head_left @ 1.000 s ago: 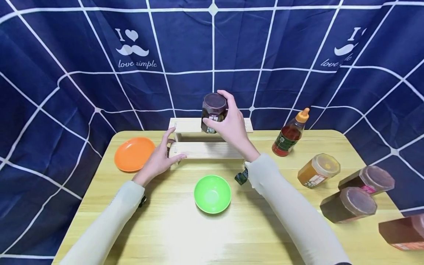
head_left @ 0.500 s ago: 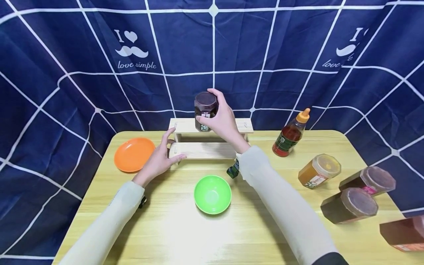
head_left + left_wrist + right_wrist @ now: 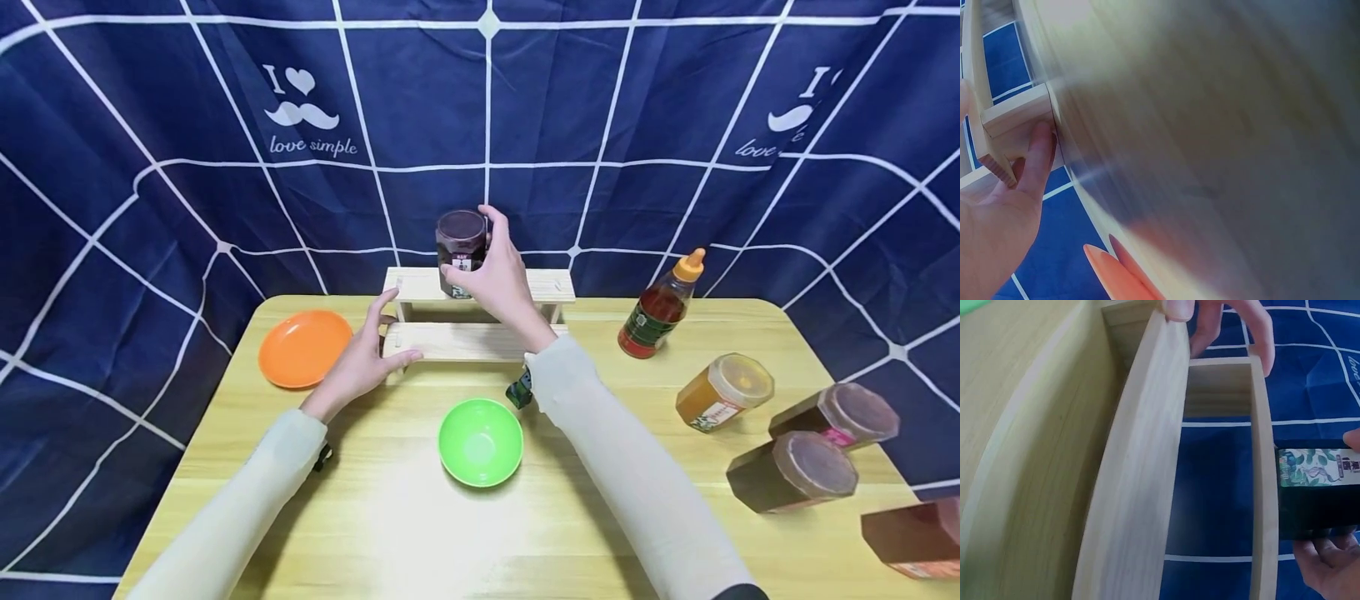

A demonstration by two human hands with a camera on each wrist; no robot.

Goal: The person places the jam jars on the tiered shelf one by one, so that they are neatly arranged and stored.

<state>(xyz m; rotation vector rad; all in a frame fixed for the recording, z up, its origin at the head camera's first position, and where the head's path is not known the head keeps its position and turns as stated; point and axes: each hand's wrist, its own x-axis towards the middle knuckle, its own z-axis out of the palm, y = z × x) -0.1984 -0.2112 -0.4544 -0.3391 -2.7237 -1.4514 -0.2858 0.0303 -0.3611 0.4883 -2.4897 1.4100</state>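
A two-step wooden rack stands at the back of the table. My left hand grips its left end, thumb on the front of the lower step; in the left wrist view, the fingers reach around the end piece. My right hand holds a dark octagonal jar upright at the upper step, left of its middle. In the right wrist view, the base of the jar is at the upper board, apparently touching it. Part of the jar's right side is hidden by my right hand.
An orange plate lies left of the rack, and a green bowl sits in front. To the right stand a squeeze bottle, an amber jar, two dark jars and a reddish jar. Blue cloth hangs behind.
My right hand has carried the dark jar leftward along the upper step, with only a small shift in the last half second. My left hand has stayed on the rack's end.
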